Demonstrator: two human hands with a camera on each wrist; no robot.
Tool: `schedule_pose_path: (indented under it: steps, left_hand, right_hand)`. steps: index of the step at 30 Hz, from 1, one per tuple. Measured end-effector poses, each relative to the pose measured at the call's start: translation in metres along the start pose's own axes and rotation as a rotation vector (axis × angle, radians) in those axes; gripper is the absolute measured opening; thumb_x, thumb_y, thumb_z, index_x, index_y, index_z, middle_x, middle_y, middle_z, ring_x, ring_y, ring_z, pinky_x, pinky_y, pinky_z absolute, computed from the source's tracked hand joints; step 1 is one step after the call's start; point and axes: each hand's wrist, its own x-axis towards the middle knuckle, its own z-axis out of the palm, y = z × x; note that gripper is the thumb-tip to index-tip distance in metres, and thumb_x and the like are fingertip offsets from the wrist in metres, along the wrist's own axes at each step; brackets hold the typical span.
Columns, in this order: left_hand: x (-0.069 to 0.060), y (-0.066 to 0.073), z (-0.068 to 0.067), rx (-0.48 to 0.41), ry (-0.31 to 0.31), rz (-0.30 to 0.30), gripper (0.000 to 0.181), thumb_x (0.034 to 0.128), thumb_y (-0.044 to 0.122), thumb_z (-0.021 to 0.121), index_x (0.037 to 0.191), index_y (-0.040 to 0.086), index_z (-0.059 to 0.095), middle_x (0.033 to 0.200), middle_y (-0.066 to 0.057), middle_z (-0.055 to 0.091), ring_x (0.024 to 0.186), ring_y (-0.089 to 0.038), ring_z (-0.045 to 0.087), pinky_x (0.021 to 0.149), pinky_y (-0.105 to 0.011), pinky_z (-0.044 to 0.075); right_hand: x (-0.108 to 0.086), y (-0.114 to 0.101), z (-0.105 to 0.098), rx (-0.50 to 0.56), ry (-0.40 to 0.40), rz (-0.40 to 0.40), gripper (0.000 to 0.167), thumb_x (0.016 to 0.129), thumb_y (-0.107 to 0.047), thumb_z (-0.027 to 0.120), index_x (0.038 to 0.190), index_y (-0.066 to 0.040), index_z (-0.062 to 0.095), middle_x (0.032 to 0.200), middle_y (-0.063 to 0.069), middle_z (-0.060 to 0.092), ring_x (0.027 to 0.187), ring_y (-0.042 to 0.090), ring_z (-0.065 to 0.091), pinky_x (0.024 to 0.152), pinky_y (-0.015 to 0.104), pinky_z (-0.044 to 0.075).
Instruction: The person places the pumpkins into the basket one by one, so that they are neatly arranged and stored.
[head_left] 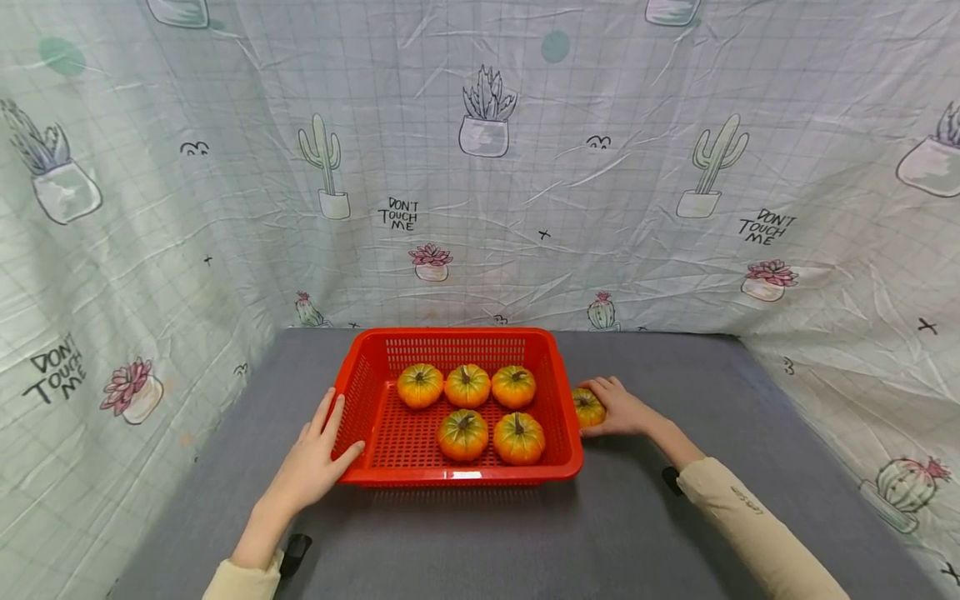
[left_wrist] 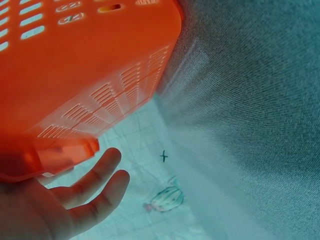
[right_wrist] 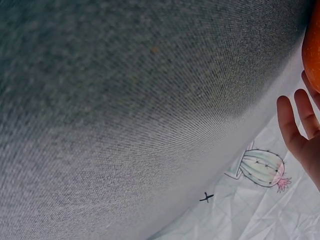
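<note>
A red plastic basket [head_left: 465, 475] stands on the grey table with several small orange-green pumpkins [head_left: 462, 435] inside. My left hand [head_left: 307, 467] rests at the basket's left rim, thumb over the front corner and fingers fairly straight along the side. In the left wrist view, two fingers [left_wrist: 107, 165] of that hand stand free beside the basket's outer wall [left_wrist: 100, 65]. Just outside the basket's right wall, my right hand [head_left: 618, 410] grips another pumpkin [head_left: 588, 407], thumb in front and fingers behind. Only a slice of that pumpkin [right_wrist: 313, 55] shows in the right wrist view.
The grey tabletop [head_left: 465, 550] spreads around the basket. A pale curtain [head_left: 525, 167] printed with potted cacti hangs behind and along both sides. Dark wrist devices [head_left: 295, 554] show at both sleeves.
</note>
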Motion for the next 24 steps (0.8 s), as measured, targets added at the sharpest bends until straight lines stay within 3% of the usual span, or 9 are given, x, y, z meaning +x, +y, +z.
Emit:
schedule_pose_path:
  steps: [12, 24]
  left_hand:
    - [0.005, 0.002, -0.008, 0.12, -0.055, -0.05, 0.082, 0.0843, 0.053, 0.047, 0.141, -0.001, 0.02, 0.148, -0.017, 0.015, 0.111, -0.055, 0.038, 0.083, -0.065, 0.033]
    - [0.005, 0.0, -0.002, 0.088, -0.008, -0.051, 0.082, 0.0837, 0.047, 0.051, 0.141, -0.001, 0.018, 0.146, -0.017, 0.016, 0.109, -0.05, 0.04, 0.083, -0.061, 0.036]
  right_hand:
    - [-0.005, -0.004, -0.005, -0.023, 0.059, 0.039, 0.074, 0.062, -0.061, 0.068, 0.115, -0.013, 0.05, 0.106, 0.003, 0.053, 0.093, 0.018, 0.042, 0.073, 0.032, 0.043]
    - [-0.01, -0.014, -0.021, -0.136, 0.162, 0.078, 0.075, 0.062, -0.063, 0.066, 0.116, -0.013, 0.051, 0.107, 0.004, 0.053, 0.094, 0.02, 0.042, 0.065, 0.033, 0.046]
